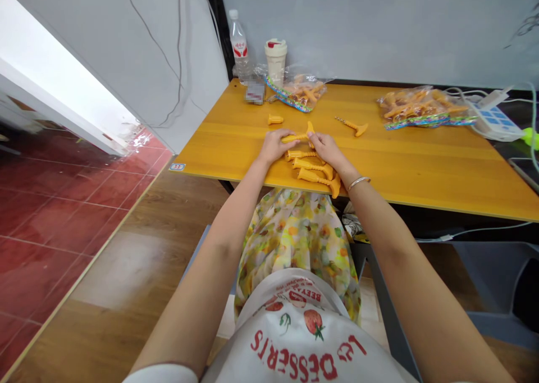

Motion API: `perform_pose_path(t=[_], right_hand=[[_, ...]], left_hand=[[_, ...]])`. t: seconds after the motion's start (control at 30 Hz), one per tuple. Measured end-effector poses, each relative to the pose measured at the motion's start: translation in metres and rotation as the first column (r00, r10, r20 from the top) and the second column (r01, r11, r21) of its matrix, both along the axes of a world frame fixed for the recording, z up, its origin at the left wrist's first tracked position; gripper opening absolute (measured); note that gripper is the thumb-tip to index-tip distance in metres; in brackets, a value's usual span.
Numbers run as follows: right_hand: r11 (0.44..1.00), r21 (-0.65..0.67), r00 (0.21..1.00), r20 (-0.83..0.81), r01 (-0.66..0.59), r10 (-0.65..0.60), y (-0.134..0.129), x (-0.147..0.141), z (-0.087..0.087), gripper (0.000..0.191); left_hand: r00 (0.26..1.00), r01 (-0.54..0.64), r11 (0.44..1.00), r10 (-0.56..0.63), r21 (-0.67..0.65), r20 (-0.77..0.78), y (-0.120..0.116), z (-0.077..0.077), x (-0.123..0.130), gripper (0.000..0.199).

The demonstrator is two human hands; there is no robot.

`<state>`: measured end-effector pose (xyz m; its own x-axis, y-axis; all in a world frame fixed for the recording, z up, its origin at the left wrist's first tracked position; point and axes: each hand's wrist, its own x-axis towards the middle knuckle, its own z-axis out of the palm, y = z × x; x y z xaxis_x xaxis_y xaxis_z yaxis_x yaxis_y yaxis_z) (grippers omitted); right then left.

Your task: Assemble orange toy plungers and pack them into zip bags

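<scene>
My left hand point(275, 145) is closed round the sheath end of an orange T-handled corkscrew point(298, 138). My right hand point(327, 149) grips the same corkscrew at its handle, so it lies level between both hands, just above the table. Below them, several sheathed orange corkscrews point(312, 166) lie in a row near the table's front edge, partly behind my right hand. A loose orange sheath point(275, 119) rests beyond my left hand. An uncovered corkscrew point(352, 126), its metal spiral pointing left, lies beyond my right hand.
On the yellow wooden table point(421, 169) lie two clear bags of orange parts, one bag point(309, 94) at the back left and another bag point(425, 106) at the right. A water bottle point(239, 46), a white cup point(276, 60) and a power strip point(497, 122) stand along the back.
</scene>
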<state>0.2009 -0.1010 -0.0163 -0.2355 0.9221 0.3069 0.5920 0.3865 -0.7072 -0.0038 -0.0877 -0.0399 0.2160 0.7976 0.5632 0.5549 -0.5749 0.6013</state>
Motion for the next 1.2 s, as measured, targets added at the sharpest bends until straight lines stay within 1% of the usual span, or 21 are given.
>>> perform_pose_path(t=[0.2, 0.33, 0.47, 0.53, 0.6, 0.63, 0.7, 0.77, 0.83, 0.87, 0.93, 0.97, 1.03, 1.13, 1.2], right_hand=[[0.999, 0.032, 0.999, -0.024, -0.023, 0.023, 0.001, 0.003, -0.005, 0.066], [0.995, 0.095, 0.999, -0.041, 0.017, -0.013, 0.005, 0.009, -0.009, 0.07], [0.984, 0.152, 0.979, -0.194, 0.096, -0.066, 0.014, 0.019, -0.014, 0.073], [0.979, 0.161, 0.963, -0.257, 0.127, -0.083, 0.013, 0.025, -0.013, 0.07], [0.976, 0.175, 0.959, -0.272, 0.132, -0.081, 0.002, 0.03, -0.008, 0.064], [0.975, 0.184, 0.964, -0.257, 0.122, -0.072, -0.008, 0.032, -0.005, 0.061], [0.975, 0.21, 0.985, -0.169, 0.075, -0.039, -0.037, 0.034, 0.003, 0.054], [0.97, 0.24, 0.999, 0.022, -0.028, 0.024, -0.073, 0.033, 0.008, 0.051], [0.953, 0.257, 0.965, 0.244, -0.161, 0.097, -0.106, 0.031, 0.009, 0.052], [0.945, 0.259, 0.935, 0.338, -0.201, 0.106, -0.119, 0.029, 0.008, 0.056], [0.934, 0.255, 0.871, 0.481, -0.25, 0.101, -0.133, 0.025, 0.003, 0.06], [0.934, 0.247, 0.844, 0.528, -0.259, 0.095, -0.134, 0.024, 0.001, 0.06], [0.936, 0.229, 0.812, 0.577, -0.268, 0.091, -0.126, 0.022, -0.002, 0.058], [0.936, 0.228, 0.808, 0.582, -0.27, 0.091, -0.102, 0.021, -0.001, 0.055], [0.935, 0.233, 0.812, 0.577, -0.267, 0.088, -0.087, 0.02, 0.002, 0.053]], left_hand=[[1.0, -0.001, 1.0, 0.001, -0.014, 0.007, -0.003, 0.003, 0.0, 0.025], [1.0, -0.006, 1.0, 0.006, -0.004, 0.02, -0.003, 0.005, -0.001, 0.024], [0.997, -0.024, 1.0, 0.023, 0.017, 0.073, 0.006, -0.003, -0.005, 0.027], [0.995, -0.015, 1.0, 0.014, 0.015, 0.097, 0.013, -0.009, -0.005, 0.028], [0.994, -0.007, 1.0, 0.007, -0.007, 0.106, 0.018, -0.015, -0.005, 0.025], [0.995, -0.008, 1.0, 0.01, -0.028, 0.103, 0.019, -0.017, -0.005, 0.024], [0.996, -0.01, 0.996, 0.018, -0.087, 0.085, 0.021, -0.019, -0.004, 0.022], [0.998, -0.001, 0.99, 0.01, -0.143, 0.067, 0.022, -0.018, -0.004, 0.022], [0.999, 0.015, 0.985, -0.005, -0.171, 0.054, 0.024, -0.016, -0.005, 0.024], [0.999, 0.015, 0.985, -0.008, -0.171, 0.046, 0.025, -0.014, -0.005, 0.025], [1.0, -0.001, 0.988, 0.005, -0.157, 0.027, 0.031, -0.011, -0.004, 0.028], [1.0, -0.01, 0.989, 0.012, -0.149, 0.017, 0.035, -0.01, -0.003, 0.03], [1.0, -0.007, 0.99, 0.008, -0.143, 0.008, 0.044, -0.009, 0.0, 0.033], [0.998, 0.035, 0.983, -0.027, -0.18, 0.048, 0.058, -0.007, 0.007, 0.03], [0.996, 0.032, 0.979, -0.015, -0.2, 0.09, 0.066, -0.005, 0.008, 0.027]])
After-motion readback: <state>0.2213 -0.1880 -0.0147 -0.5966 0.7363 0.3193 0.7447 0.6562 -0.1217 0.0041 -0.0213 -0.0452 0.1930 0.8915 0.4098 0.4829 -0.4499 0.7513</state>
